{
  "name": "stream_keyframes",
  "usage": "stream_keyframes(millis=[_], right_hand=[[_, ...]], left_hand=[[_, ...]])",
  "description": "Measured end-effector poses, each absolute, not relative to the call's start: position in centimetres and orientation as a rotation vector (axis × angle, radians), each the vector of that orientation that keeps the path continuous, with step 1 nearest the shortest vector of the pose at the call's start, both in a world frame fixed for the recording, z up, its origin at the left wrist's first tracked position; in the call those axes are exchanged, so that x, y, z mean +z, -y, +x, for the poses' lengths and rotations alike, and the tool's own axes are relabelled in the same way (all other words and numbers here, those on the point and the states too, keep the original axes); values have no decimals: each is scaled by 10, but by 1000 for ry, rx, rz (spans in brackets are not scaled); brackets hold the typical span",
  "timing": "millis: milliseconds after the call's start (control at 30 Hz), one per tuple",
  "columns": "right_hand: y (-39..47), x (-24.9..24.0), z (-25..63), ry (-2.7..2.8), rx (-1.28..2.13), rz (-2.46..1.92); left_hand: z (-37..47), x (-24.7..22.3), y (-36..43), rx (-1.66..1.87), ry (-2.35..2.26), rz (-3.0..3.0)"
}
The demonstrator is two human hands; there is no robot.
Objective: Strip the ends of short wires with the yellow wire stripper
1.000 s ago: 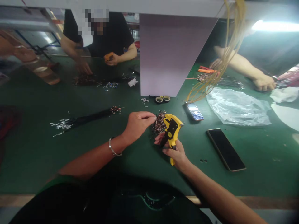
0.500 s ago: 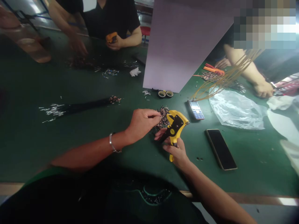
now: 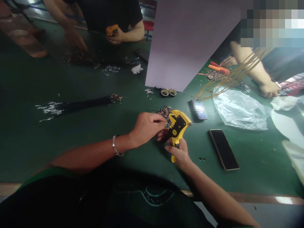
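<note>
My right hand is wrapped around the handles of a yellow and black wire stripper, its head pointing up and away from me. Just left of the tool's jaws, my left hand is closed in a pinch, thumb against forefinger. Whatever sits between those fingertips is too small to make out. Behind the fingertips and the tool lies a pile of short stripped wire bits, partly covered by them. To the left, a bundle of black wires with bare ends rests on the green table.
A grey-white panel stands upright ahead, two tape rolls at its foot. Rightward are a smartphone, a blurred keypad phone and a clear plastic bag. Across the table, a co-worker's hand holds an orange tool; another person sits right.
My left hand has shifted slightly right, closer to the wire stripper's jaws. The right hand keeps its grip on the tool. The whole view has tilted a little.
</note>
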State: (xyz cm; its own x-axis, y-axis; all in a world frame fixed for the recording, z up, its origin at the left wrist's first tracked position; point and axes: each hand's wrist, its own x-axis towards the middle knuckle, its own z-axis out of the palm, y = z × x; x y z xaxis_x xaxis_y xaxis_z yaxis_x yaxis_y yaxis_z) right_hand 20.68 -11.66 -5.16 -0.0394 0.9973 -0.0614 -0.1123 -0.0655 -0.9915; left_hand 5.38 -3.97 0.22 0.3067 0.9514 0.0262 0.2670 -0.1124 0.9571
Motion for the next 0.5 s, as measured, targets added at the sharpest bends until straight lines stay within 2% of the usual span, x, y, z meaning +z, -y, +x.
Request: stream_keyframes(millis=[500], right_hand=[[117, -58, 211, 1173, 1218, -1289]], left_hand=[[60, 10, 52, 832, -1110, 1672]])
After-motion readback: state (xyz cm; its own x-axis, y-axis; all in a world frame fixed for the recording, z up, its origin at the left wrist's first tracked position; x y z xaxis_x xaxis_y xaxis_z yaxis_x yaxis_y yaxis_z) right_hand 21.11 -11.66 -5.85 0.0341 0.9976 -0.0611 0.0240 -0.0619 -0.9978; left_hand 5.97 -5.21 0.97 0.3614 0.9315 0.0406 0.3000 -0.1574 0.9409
